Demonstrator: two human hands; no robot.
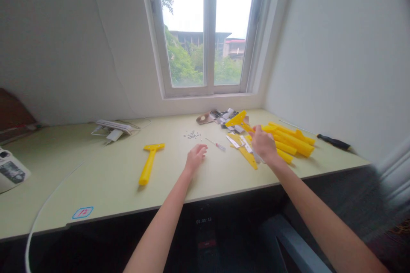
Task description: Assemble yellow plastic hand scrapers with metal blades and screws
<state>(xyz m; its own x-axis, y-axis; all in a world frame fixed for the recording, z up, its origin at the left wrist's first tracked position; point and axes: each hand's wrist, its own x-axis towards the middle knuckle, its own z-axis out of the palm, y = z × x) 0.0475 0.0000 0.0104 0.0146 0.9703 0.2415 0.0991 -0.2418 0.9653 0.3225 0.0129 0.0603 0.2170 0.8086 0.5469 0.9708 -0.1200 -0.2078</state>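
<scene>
Right grip point(263, 143) clasped the yellow scraper point(241, 122) below its head point(236, 118), likely for clearance; left grip point(196, 158) rested loosely open.

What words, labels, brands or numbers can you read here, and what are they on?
"12", apparently, in pink on the blue-edged sticker at the table's front edge.
"00:00:49", pale digits against the dark area below the table.
White container, far left: dark label too blurred to read.
Black-and-white pieces near the window: any print is too small.
No brand is readable.
</scene>
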